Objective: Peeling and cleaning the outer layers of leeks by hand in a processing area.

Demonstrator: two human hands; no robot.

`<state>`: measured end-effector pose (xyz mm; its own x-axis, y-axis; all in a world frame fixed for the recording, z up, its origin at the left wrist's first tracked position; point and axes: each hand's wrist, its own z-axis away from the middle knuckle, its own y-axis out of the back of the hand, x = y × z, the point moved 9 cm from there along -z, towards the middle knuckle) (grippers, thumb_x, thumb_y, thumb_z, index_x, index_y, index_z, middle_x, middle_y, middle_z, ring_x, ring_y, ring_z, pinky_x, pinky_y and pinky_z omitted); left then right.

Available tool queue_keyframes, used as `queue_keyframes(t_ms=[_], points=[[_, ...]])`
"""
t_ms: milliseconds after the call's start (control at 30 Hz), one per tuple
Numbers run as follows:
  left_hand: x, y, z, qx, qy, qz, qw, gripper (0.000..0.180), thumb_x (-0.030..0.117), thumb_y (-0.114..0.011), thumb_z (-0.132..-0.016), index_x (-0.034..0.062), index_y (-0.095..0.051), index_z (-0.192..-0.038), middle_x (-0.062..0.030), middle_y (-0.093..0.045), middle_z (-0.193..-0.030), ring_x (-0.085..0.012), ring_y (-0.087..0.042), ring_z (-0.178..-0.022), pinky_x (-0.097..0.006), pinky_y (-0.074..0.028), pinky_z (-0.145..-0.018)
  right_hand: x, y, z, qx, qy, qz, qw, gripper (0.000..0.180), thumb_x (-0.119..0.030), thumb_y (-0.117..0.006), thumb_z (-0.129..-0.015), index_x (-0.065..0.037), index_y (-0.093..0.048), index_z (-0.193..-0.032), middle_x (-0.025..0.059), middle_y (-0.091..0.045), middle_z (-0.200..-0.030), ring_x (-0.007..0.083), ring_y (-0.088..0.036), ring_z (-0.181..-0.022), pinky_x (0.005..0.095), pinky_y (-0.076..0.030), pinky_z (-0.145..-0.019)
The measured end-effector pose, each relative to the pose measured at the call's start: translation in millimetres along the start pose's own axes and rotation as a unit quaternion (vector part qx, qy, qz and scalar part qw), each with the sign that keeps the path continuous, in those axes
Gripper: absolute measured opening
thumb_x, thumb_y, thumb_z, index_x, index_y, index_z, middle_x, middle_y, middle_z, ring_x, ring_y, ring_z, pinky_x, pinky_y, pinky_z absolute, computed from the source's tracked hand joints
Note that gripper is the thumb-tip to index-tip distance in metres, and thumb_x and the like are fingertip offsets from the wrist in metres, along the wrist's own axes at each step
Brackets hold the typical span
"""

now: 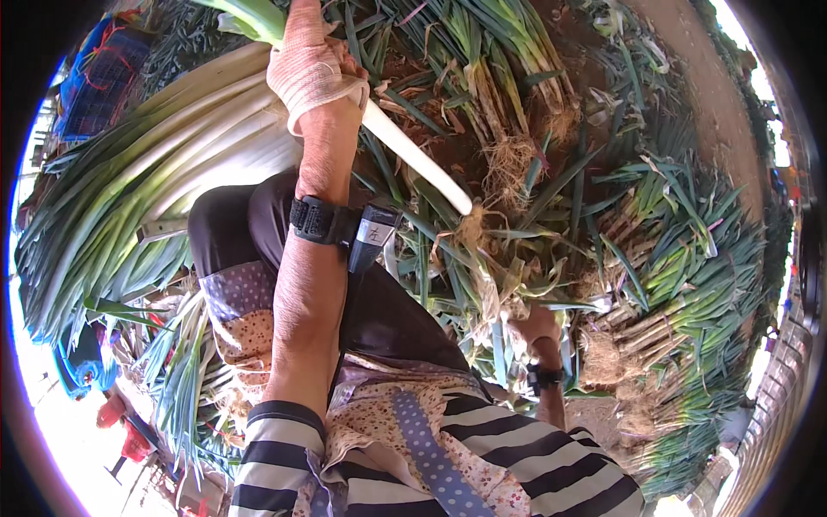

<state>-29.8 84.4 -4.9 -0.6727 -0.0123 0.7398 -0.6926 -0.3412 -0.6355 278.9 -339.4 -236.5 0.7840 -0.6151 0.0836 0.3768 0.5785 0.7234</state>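
Observation:
My left hand, in a pale cloth glove, is closed around a leek. Its green leaves stick out above the hand toward the upper left, and the bare white shank slants down to the right, ending beside some roots. My right hand is low on the right, among loose, stripped leek leaves. Those leaves cover its fingers, so whether it grips anything is hidden. Left of my left forearm lies a large pile of cleaned leeks, their white shanks toward my knees.
Unpeeled leeks with bushy roots lie ahead on the brown ground. Many more rooted leeks are heaped along the right. A blue crate stands at the far left. My bent knee is beside the cleaned pile.

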Motion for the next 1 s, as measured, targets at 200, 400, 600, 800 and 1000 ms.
queue_keyframes(t_ms=[200,400,600,800,1000], points=[[-28,-6,10,-0.004,0.037,-0.014,0.999,0.026,0.02,-0.07,-0.08,0.0103,-0.046,-0.077,-0.0016,-0.044,-0.055,-0.0132,-0.042,-0.041,-0.028,-0.037,-0.038,-188,224,62,0.458,0.308,-0.229,0.802,0.063,-0.04,-0.072,-0.077,-0.007,-0.051,-0.127,0.0183,-0.061,-0.105,0.0315,-0.06,-0.087,0.0403,-0.052,-0.069],[-54,-18,19,-0.133,0.096,0.015,0.986,0.037,0.041,-0.07,-0.079,0.0124,-0.048,-0.072,0.0048,-0.036,-0.049,-0.0097,-0.037,-0.039,-0.028,-0.032,-0.038,-291,250,53,0.542,0.297,-0.175,0.766,0.051,-0.049,-0.071,-0.075,-0.009,-0.058,-0.104,0.007,-0.064,-0.083,0.0224,-0.062,-0.061,0.0316,-0.049,-0.049],[-30,-19,16,-0.18,0.062,-0.008,0.982,0.037,0.043,-0.069,-0.081,0.0122,-0.05,-0.073,0.0071,-0.034,-0.049,-0.009,-0.034,-0.037,-0.026,-0.029,-0.037,-131,17,-60,0.212,0.104,-0.134,0.962,0.017,-0.027,-0.056,-0.087,-0.021,-0.059,-0.103,0.01,-0.067,-0.074,0.0294,-0.066,-0.065,0.0422,-0.051,-0.051],[0,-34,20,-0.233,-0.002,0.005,0.972,0.03,0.032,-0.066,-0.083,0.0177,-0.044,-0.068,0.0094,-0.037,-0.052,-0.0046,-0.03,-0.042,-0.023,-0.027,-0.038,31,-129,-50,-0.084,0.026,0.14,0.986,0.038,-0.037,-0.054,-0.086,-0.015,-0.059,-0.117,0.0171,-0.066,-0.104,0.033,-0.066,-0.095,0.0437,-0.054,-0.077],[101,36,-9,-0.101,-0.152,-0.075,0.98,0.026,0.034,-0.059,-0.087,0.0163,-0.049,-0.07,0.004,-0.037,-0.052,-0.009,-0.035,-0.044,-0.025,-0.028,-0.04,-4,21,-62,0.094,-0.04,-0.2,0.974,0.041,-0.047,-0.054,-0.085,-0.014,-0.065,-0.107,0.0143,-0.064,-0.104,0.0355,-0.06,-0.1,0.0463,-0.046,-0.082]])
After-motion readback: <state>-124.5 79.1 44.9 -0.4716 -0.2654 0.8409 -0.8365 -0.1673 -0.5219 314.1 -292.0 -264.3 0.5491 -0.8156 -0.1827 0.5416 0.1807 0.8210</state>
